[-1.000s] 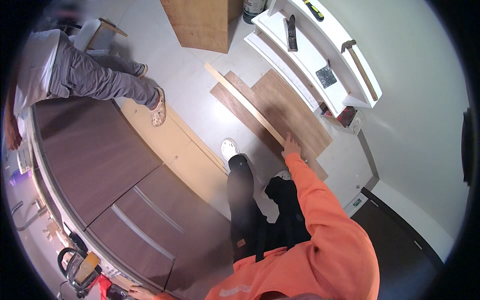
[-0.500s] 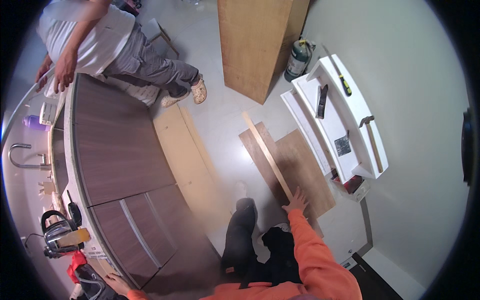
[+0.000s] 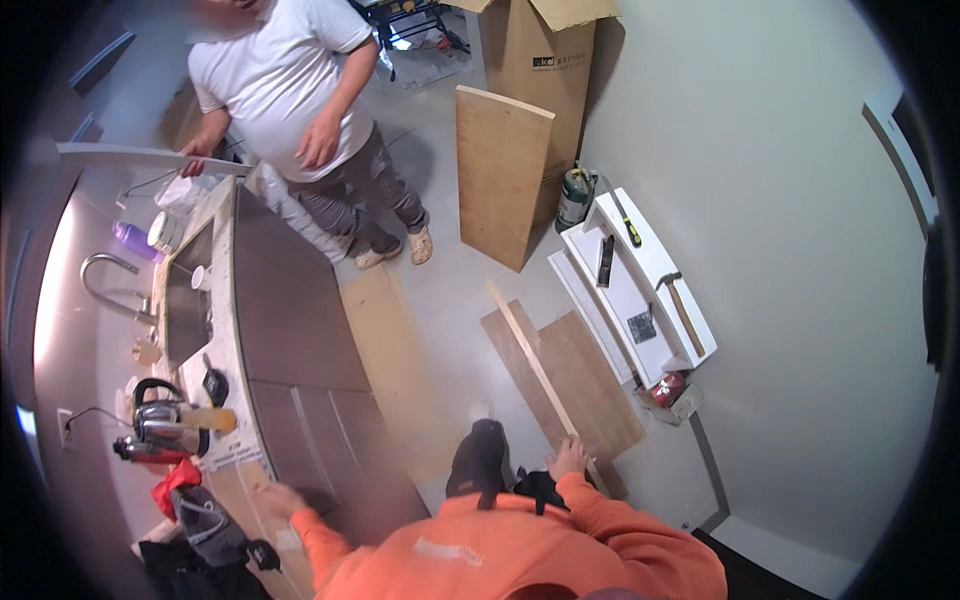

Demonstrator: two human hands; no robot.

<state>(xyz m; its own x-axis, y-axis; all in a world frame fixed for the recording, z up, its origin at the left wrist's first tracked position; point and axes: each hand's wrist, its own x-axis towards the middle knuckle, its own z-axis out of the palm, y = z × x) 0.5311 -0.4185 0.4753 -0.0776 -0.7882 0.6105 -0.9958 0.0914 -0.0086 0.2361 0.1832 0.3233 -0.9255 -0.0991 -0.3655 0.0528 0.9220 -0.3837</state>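
My right hand (image 3: 568, 458) is closed around the near end of a long pale wooden strip (image 3: 535, 362). The strip lies lengthwise over flat brown wooden boards (image 3: 595, 385) on the floor, and its far end sticks out past them. At the worktop's near end, my left hand (image 3: 281, 498) hovers at the edge of a light brown board (image 3: 237, 492). It looks empty, with the fingers stretched out, though somewhat blurred.
White shelving (image 3: 650, 290) along the right wall carries a hammer (image 3: 682, 315) and a yellow-handled tool (image 3: 632, 232). A gas cylinder (image 3: 574, 200) and an upright wooden panel (image 3: 500, 175) stand beyond. A person (image 3: 310, 110) stands by the sink counter; a kettle (image 3: 165, 415) sits there.
My right hand has gone from spread fingers beside the strip to a grip on its near end. My left hand has shifted at the counter. The other person has turned and stands more upright.
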